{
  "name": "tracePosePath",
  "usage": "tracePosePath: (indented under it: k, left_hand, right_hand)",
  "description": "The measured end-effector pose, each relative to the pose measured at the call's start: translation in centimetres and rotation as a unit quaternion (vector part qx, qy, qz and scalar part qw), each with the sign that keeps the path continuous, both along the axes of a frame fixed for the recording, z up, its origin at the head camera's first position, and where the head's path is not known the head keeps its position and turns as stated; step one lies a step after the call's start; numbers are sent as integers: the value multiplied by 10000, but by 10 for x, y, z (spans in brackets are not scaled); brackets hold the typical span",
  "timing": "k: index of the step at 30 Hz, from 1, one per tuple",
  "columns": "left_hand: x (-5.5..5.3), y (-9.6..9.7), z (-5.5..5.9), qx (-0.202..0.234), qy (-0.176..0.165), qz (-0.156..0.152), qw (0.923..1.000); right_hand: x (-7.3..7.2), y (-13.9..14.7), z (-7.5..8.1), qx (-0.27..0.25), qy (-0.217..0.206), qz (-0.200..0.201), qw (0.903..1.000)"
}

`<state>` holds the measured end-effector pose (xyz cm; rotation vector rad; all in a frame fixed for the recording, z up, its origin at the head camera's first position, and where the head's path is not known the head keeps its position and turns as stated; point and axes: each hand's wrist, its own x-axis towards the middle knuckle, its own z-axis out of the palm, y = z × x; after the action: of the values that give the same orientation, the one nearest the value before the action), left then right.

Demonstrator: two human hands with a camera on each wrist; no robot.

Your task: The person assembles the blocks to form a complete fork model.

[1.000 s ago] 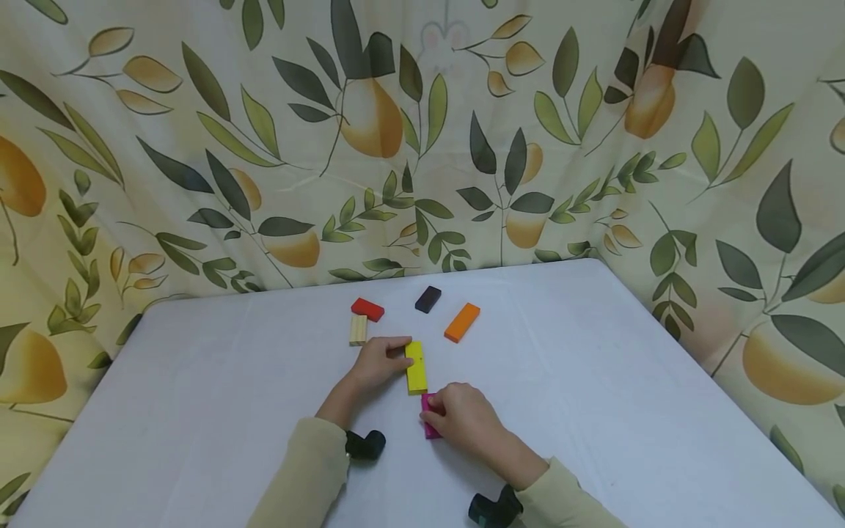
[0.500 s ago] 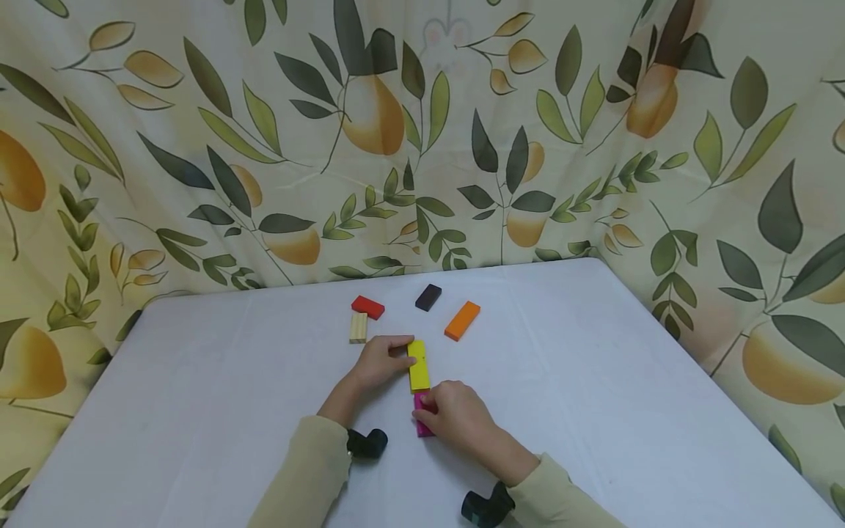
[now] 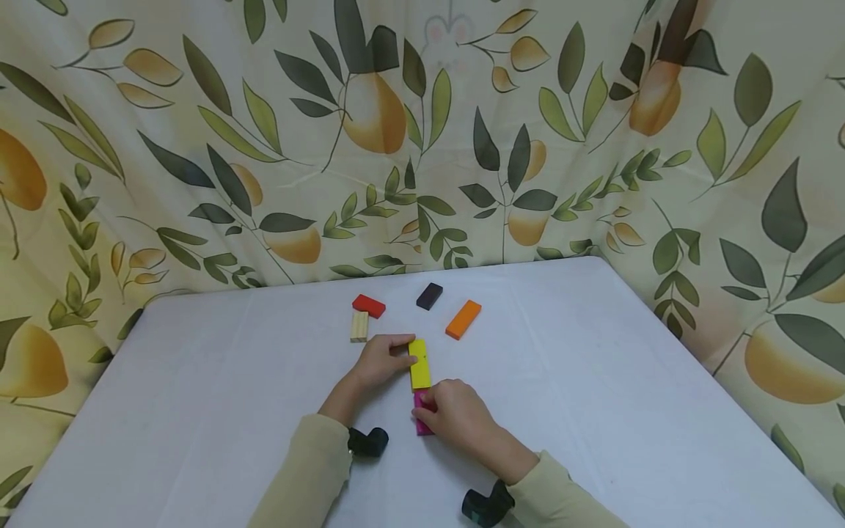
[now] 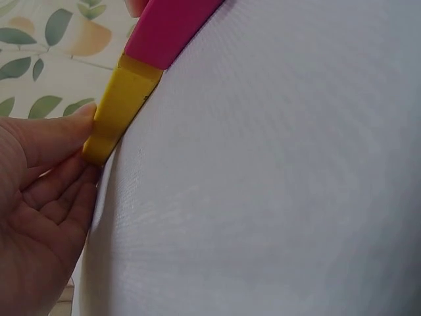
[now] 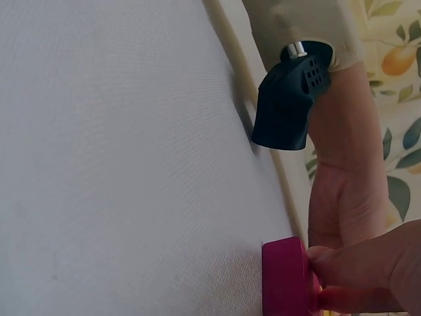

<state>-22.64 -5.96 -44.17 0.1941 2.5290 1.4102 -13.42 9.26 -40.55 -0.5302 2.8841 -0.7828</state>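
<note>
A yellow block [image 3: 419, 367] lies flat on the white-covered table, its long side pointing away from me. My left hand [image 3: 379, 363] pinches it at the far end and left side, thumb and finger touching it. Against its near end sits a magenta block [image 3: 421, 424], which my right hand [image 3: 462, 414] grips between thumb and fingers, covering part of it. In the left wrist view the yellow block [image 4: 122, 99] and the magenta block [image 4: 172, 29] meet end to end. The right wrist view has the magenta block [image 5: 283, 276] under the fingertips.
Beyond my hands lie a red block [image 3: 368, 306], a plain wood block [image 3: 359, 327] close to it, a black block [image 3: 430, 296] and an orange block [image 3: 463, 320]. A leaf-and-fruit patterned curtain [image 3: 422, 183] hangs behind the table [image 3: 231, 411].
My right hand has slid the magenta block slightly left, so it lines up more closely with the yellow block's near end. My left hand stays on the yellow block, almost still.
</note>
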Motion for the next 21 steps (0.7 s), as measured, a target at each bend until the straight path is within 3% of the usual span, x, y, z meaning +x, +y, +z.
tracePosePath:
  k: [21]
  left_hand:
    - [2, -1, 0, 66, 120, -102, 9999]
  right_hand:
    - [-2, -3, -2, 142, 111, -109, 9998]
